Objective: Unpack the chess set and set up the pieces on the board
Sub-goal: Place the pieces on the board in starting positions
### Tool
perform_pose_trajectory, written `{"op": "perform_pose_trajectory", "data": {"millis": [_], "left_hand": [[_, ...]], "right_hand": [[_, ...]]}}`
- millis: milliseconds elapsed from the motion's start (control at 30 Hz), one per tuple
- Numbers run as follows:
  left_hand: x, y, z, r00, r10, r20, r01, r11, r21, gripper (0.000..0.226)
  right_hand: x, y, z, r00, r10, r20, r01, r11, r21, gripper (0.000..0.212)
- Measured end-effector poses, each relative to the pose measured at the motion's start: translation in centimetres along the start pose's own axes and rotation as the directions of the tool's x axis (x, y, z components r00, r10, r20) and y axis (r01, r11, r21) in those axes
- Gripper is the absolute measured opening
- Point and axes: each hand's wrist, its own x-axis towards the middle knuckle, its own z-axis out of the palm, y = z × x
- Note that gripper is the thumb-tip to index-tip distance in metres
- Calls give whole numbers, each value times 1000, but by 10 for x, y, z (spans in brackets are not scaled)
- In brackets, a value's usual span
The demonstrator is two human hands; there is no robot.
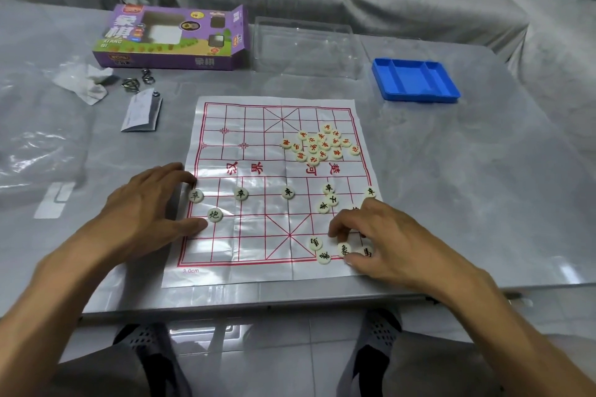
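Head view | left hand (146, 213) flat on board (245, 245) edge | right hand (377, 235) pinching piece (344, 249)

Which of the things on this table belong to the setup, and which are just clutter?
In the job:
board
black pieces
red pieces
left hand
right hand

Lying about:
purple box
clear lid
blue tray
leaflet
metal rings

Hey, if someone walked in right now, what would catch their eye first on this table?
Probably the white paper board with its red grid at the table's centre, both hands on its near half: the left hand beside the black-lettered pieces, the right hand over a cluster. Next, the heap of red-lettered pieces far right, then the purple box and blue tray behind.
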Motion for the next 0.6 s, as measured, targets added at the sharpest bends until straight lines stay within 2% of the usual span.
{"op": "perform_pose_trajectory", "data": {"millis": [367,600], "left_hand": [[0,-4,1,999,27,-20,-27,1000,-5,77],[1,-7,3,999,36,-29,-36,999,-8,77]], "right_hand": [[5,0,6,1000,-16,7,16,1000,-24,32],[10,-8,15,992,-88,-96,87,996,-5,28]]}}
